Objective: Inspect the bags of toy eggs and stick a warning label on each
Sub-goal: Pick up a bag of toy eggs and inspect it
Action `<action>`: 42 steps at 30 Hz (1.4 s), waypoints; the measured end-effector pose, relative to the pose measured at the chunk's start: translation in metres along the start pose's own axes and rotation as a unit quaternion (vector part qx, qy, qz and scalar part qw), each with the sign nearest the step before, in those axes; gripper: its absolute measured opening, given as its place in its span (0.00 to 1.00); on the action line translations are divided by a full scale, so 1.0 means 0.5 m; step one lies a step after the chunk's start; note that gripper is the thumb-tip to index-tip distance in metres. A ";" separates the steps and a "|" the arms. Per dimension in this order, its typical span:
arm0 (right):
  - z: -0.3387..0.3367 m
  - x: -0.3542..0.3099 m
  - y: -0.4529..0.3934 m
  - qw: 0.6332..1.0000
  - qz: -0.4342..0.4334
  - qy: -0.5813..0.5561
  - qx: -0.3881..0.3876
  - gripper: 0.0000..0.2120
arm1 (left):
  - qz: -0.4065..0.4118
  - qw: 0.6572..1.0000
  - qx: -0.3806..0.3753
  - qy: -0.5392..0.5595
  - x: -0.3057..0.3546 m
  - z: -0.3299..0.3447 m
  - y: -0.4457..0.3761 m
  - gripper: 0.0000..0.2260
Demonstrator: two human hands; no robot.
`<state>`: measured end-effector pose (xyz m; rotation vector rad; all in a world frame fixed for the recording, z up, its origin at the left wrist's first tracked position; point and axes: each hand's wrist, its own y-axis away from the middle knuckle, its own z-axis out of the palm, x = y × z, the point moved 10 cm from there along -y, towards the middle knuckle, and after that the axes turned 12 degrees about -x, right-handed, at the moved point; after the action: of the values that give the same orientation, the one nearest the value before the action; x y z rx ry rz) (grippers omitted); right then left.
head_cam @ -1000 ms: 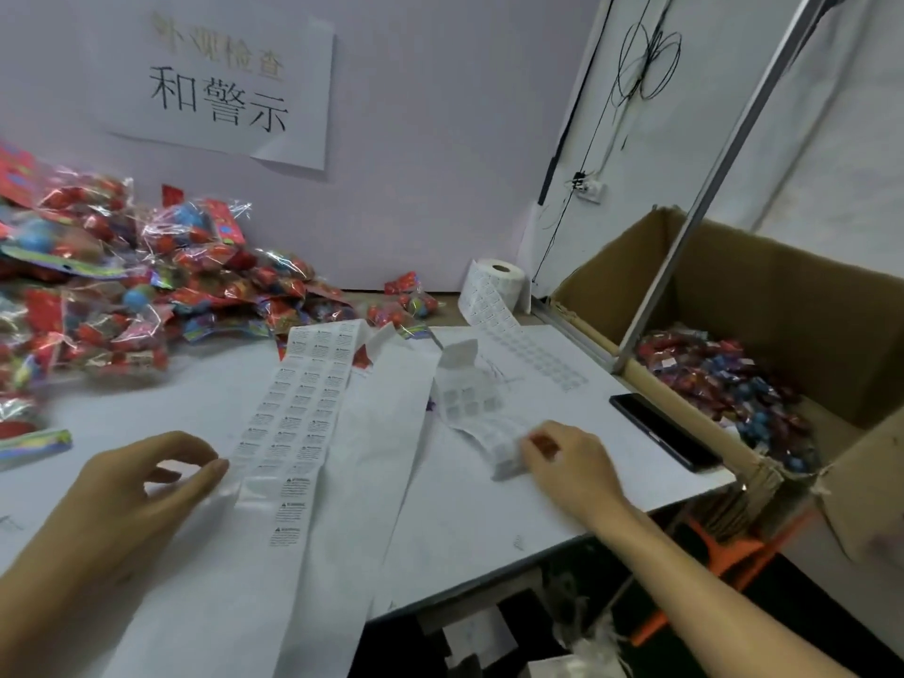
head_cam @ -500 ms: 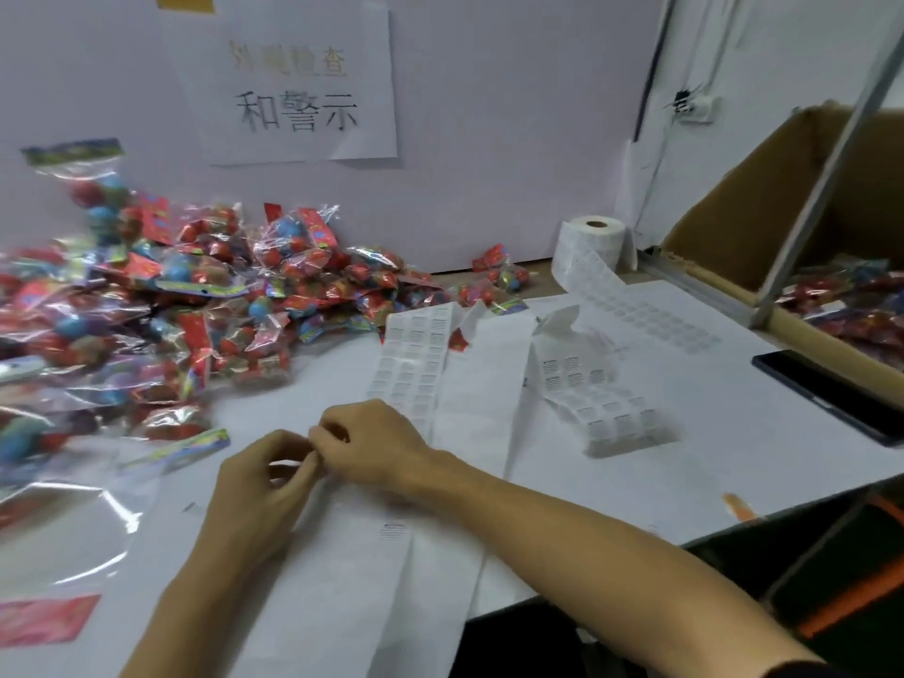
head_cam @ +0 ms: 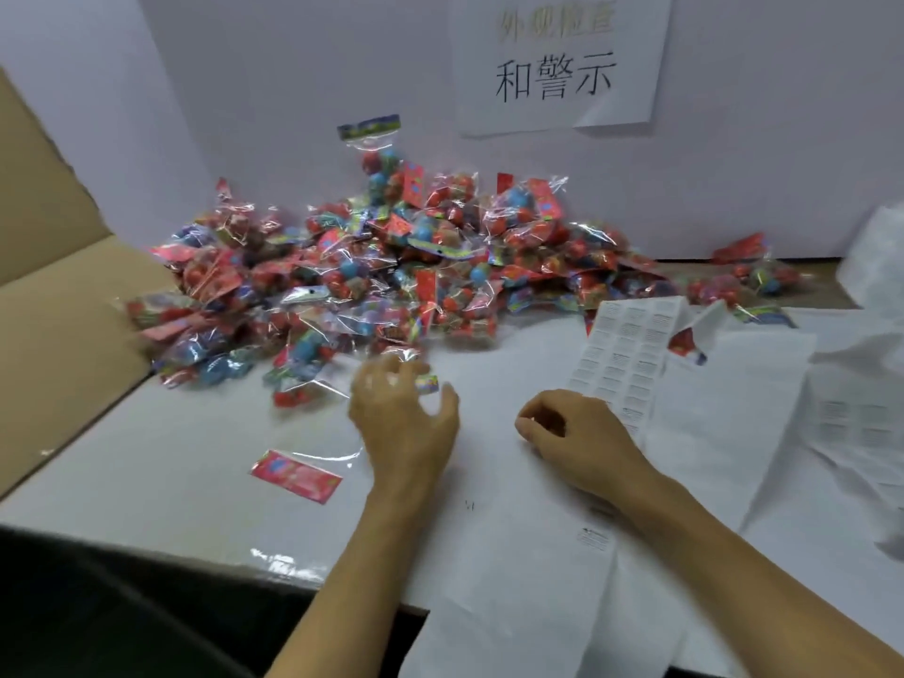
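A big pile of clear bags of toy eggs (head_cam: 391, 266) lies against the back wall. My left hand (head_cam: 403, 413) is blurred at the pile's near edge. Its fingers are spread over the colourful header of one bag (head_cam: 425, 384), and no grip shows. A strip of white warning labels (head_cam: 626, 354) lies to the right on its backing paper. My right hand (head_cam: 572, 433) rests at the strip's lower end with curled fingers. Its thumb and forefinger are pinched together, seemingly on a small peeled label.
A flat clear bag with a red card (head_cam: 296, 474) lies alone near the front left. A cardboard box flap (head_cam: 49, 286) rises at the left. Long sheets of backing paper (head_cam: 734, 393) cover the right of the white table (head_cam: 171, 457) and hang over its front edge. A paper sign (head_cam: 557, 66) hangs on the wall.
The view has swung left to the pile. The hands were together at the label strip; now my left hand has moved to a bag, and my right stays by the strip.
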<state>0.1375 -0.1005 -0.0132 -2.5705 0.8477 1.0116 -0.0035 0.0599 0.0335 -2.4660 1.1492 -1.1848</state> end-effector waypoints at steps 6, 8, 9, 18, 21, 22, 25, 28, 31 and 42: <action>0.000 0.005 0.001 0.999 0.016 -0.046 -0.018 0.03 | -0.196 0.944 -0.229 -0.133 -0.134 0.079 -0.004 0.32; 0.001 0.005 0.002 0.998 0.019 -0.050 -0.022 0.03 | -0.157 0.952 -0.215 -0.153 -0.113 0.083 -0.011 0.30; 0.000 0.005 0.002 0.998 0.020 -0.050 -0.023 0.03 | -0.128 0.960 -0.194 -0.156 -0.097 0.081 -0.017 0.30; -0.003 0.005 0.006 0.998 0.025 -0.058 -0.022 0.03 | -0.089 0.976 -0.196 -0.036 -0.063 0.096 -0.011 0.32; -0.002 0.006 0.005 0.998 0.024 -0.062 -0.023 0.03 | -0.124 0.978 -0.166 -0.008 -0.095 0.067 -0.015 0.18; -0.001 0.006 0.005 0.997 0.024 -0.063 -0.022 0.03 | -0.116 0.978 -0.171 -0.016 -0.095 0.067 -0.018 0.10; -0.002 0.008 0.004 0.997 0.025 -0.067 -0.020 0.03 | -0.063 0.977 -0.204 -0.021 -0.058 0.074 -0.016 0.08; -0.002 0.011 0.004 0.996 0.025 -0.078 -0.018 0.03 | -0.020 0.958 -0.284 0.034 -0.021 0.093 -0.004 0.05; -0.002 0.012 0.003 0.996 0.023 -0.079 -0.016 0.03 | 0.012 0.938 -0.345 0.022 -0.015 0.077 -0.020 0.07; 0.002 0.018 0.001 0.997 0.017 -0.077 -0.011 0.03 | -0.174 0.953 -0.090 -0.232 -0.299 -0.190 -0.160 0.37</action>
<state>0.1420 -0.1042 -0.0199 -2.4654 0.8459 1.2162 -0.0848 0.2362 0.0447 -2.9489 0.7382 -0.5159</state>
